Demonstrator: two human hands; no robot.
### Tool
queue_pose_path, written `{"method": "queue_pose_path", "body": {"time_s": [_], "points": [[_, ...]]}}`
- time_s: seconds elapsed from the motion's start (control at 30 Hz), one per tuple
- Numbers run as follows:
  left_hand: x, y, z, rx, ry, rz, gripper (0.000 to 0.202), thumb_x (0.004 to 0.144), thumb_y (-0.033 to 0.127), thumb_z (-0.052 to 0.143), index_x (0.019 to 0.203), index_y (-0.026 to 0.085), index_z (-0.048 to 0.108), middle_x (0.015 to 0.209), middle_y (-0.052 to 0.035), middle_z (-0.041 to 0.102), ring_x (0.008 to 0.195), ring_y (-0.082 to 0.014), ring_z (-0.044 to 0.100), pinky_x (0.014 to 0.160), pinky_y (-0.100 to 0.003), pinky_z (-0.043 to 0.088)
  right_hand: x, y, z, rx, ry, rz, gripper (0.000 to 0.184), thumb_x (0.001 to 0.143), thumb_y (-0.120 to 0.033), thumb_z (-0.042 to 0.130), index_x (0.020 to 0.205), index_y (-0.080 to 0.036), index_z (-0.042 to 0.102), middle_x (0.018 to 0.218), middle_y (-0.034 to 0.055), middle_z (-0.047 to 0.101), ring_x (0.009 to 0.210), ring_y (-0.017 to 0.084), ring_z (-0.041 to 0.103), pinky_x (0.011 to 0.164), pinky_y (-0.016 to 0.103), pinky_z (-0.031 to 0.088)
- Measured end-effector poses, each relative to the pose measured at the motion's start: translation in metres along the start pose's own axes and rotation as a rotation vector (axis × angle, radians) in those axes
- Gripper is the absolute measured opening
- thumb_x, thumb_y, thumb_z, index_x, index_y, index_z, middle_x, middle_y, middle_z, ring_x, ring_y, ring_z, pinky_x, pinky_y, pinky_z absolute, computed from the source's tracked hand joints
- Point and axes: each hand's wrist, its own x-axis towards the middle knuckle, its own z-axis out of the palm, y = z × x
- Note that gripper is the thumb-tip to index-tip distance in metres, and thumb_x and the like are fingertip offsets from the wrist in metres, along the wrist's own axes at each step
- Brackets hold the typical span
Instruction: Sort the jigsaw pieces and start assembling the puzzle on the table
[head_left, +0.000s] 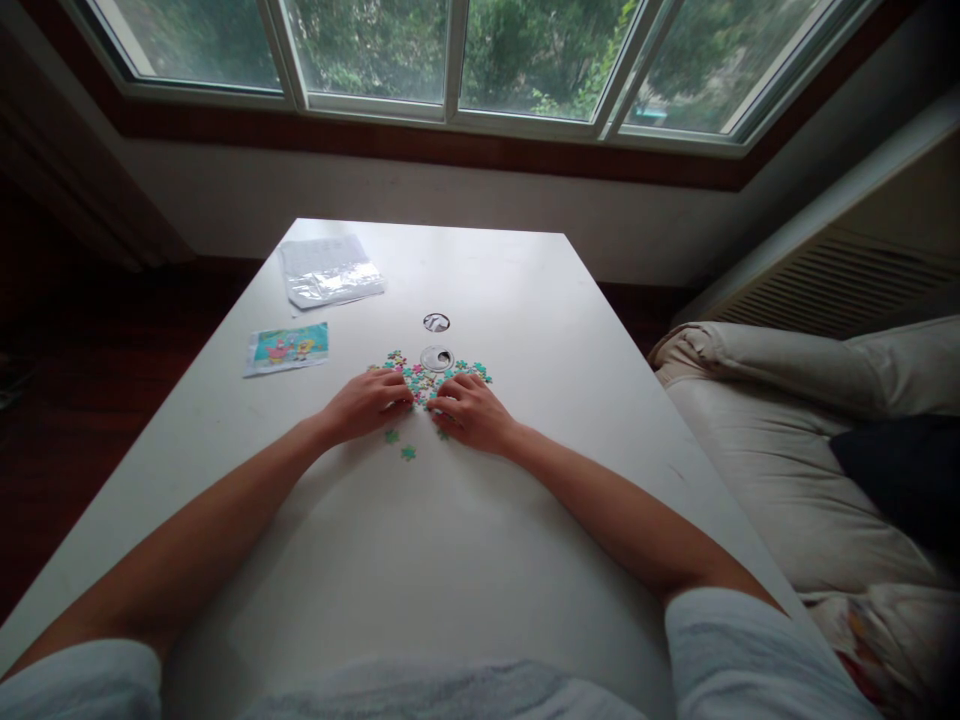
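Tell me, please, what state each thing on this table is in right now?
puzzle pieces: loose, scattered in a heap.
two stray pieces: apart from the heap, nearer the person.
left hand: palm down on the pieces.
right hand: palm down on the pieces.
picture card: lying flat.
plastic bag: crumpled, flat.
round cap: off its hole.

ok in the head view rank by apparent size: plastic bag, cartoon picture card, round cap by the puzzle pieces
1. clear plastic bag, largest, though farthest away
2. cartoon picture card
3. round cap, smallest

Both hands rest on the jigsaw pieces.
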Motion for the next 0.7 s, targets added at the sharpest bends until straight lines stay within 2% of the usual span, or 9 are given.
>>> {"method": "queue_pose_path", "body": {"time_s": [0.17,0.23,0.33,0.43,0.5,0.7], "points": [[-0.002,-0.003,0.007,0.079,0.074,-0.079,0.028,0.102,0.034,0.045,0.096,0.022,0.07,0.092,-0.0058,0.072,0.09,-0.02,0.065,0.085,-0.032,0.046,0.0,-0.001,0.0,0.005,0.004,0.002,0.022,0.098,-0.034,0.058,0.113,-0.023,0.069,0.106,0.0085,0.065,0.101,0.024,0.048,0.089,0.04,0.032],[-0.003,-0.011,0.008,0.097,0.144,-0.198,0.028,0.102,0.036,0.046,0.098,0.023,0.071,0.092,-0.0056,0.074,0.085,-0.0195,0.066,0.079,-0.03,0.046,0.0,-0.001,0.0,0.003,0.004,0.002,0.022,0.097,-0.034,0.058,0.113,-0.023,0.069,0.107,0.0084,0.066,0.102,0.024,0.048,0.089,0.04,0.032],[-0.003,-0.027,0.006,0.162,0.268,-0.471,0.028,0.1,0.038,0.048,0.099,0.023,0.073,0.087,-0.005,0.075,0.081,-0.02,0.067,0.073,-0.029,0.045,0.0,0.001,0.0,0.0,0.001,0.0,0.022,0.097,-0.033,0.059,0.113,-0.022,0.069,0.107,0.0084,0.066,0.102,0.024,0.048,0.089,0.04,0.032],[-0.002,-0.04,0.004,0.2,0.327,-0.682,0.027,0.098,0.04,0.051,0.102,0.025,0.073,0.086,-0.0041,0.075,0.079,-0.0214,0.068,0.07,-0.03,0.043,0.0,0.001,0.0,0.0,0.002,-0.003,0.021,0.096,-0.032,0.06,0.113,-0.022,0.069,0.107,0.0086,0.066,0.102,0.024,0.049,0.088,0.04,0.032],[0.0,-0.044,0.004,0.204,0.316,-0.713,0.026,0.097,0.039,0.051,0.102,0.026,0.073,0.09,-0.0049,0.076,0.085,-0.0234,0.068,0.071,-0.031,0.043,0.001,0.001,-0.001,0.002,0.001,-0.002,0.021,0.096,-0.032,0.06,0.113,-0.022,0.069,0.107,0.0087,0.065,0.102,0.024,0.049,0.088,0.04,0.032],[0.0,-0.041,0.006,0.231,0.264,-0.669,0.026,0.098,0.035,0.049,0.104,0.026,0.073,0.101,-0.0071,0.076,0.095,-0.0252,0.068,0.078,-0.034,0.045,0.002,-0.001,-0.001,0.009,-0.004,0.0,0.021,0.096,-0.032,0.059,0.113,-0.023,0.069,0.108,0.0087,0.065,0.102,0.024,0.049,0.089,0.04,0.032]]}}
